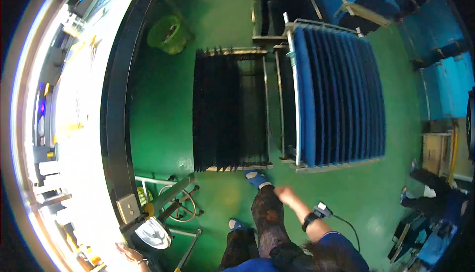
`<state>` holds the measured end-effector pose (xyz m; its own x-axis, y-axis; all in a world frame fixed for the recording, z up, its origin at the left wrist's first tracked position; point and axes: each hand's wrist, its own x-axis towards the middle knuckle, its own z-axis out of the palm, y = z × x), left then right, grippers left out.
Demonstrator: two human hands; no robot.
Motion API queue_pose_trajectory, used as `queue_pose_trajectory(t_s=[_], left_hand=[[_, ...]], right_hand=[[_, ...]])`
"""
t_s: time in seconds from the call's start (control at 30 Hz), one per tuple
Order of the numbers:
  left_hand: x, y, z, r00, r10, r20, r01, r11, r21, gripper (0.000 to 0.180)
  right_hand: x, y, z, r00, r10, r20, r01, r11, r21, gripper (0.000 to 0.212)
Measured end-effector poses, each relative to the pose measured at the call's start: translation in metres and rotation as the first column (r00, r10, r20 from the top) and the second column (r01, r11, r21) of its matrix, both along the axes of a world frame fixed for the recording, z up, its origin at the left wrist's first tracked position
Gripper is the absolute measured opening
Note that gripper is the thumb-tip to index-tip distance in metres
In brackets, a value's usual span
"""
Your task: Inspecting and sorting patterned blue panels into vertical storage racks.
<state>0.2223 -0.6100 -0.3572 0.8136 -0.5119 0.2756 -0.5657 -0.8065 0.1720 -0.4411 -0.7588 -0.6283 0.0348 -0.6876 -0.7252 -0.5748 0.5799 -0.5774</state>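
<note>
My right hand (pixel 284 194) is held out ahead of my thigh, over the green floor, with a dark band round the wrist. Its fingers are small and blurred, and I see no object in it. At the lower left, my left hand (pixel 129 253) is beside the brightly lit workbench (pixel 79 138), fingers stretched out and apparently holding nothing. Close to it is a round white-faced lamp or magnifier (pixel 153 233). Ahead of my feet stands a rack (pixel 216 111) filled with thin black sheets.
A rack of blue panels (pixel 341 94) stands right of the black one. A grey plug with a black cable (pixel 322 209) shows right of my forearm. A green bin (pixel 169 34), a wheeled stool base (pixel 180 205) and blue containers (pixel 448 86) are around. Another person (pixel 440 193) is at far right.
</note>
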Motion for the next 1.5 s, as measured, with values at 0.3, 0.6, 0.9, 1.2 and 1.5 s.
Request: queue_pose_trajectory(t_s=[0.3,0.6,0.9,1.2,1.5], left_hand=[[0.0,-0.011,-0.018,0.993,0.106,-0.051,-0.083,0.941,0.329,0.068],[-0.111,-0.028,0.043,0.995,-0.017,-0.103,0.012,0.999,-0.048,0.045],[-0.199,-0.019,0.056,0.949,-0.218,-0.226,0.176,0.965,-0.193,0.037],[-0.214,-0.003,0.061,0.891,-0.204,-0.407,0.06,0.939,-0.34,0.028],[-0.231,0.038,0.083,0.945,-0.102,-0.311,-0.047,0.898,-0.438,0.012]], right_hand=[[-0.069,-0.236,0.319,0.686,-0.557,-0.467,-0.304,0.364,-0.88,0.016],[-0.069,-0.278,0.28,0.636,-0.328,-0.698,-0.34,0.693,-0.635,0.028],[-0.075,-0.287,0.268,0.658,-0.381,-0.65,-0.237,0.714,-0.659,0.004],[-0.096,-0.275,0.415,0.851,-0.404,-0.337,-0.05,0.576,-0.816,0.023],[0.014,-0.256,0.555,0.698,-0.024,0.716,0.589,0.587,-0.555,0.019]])
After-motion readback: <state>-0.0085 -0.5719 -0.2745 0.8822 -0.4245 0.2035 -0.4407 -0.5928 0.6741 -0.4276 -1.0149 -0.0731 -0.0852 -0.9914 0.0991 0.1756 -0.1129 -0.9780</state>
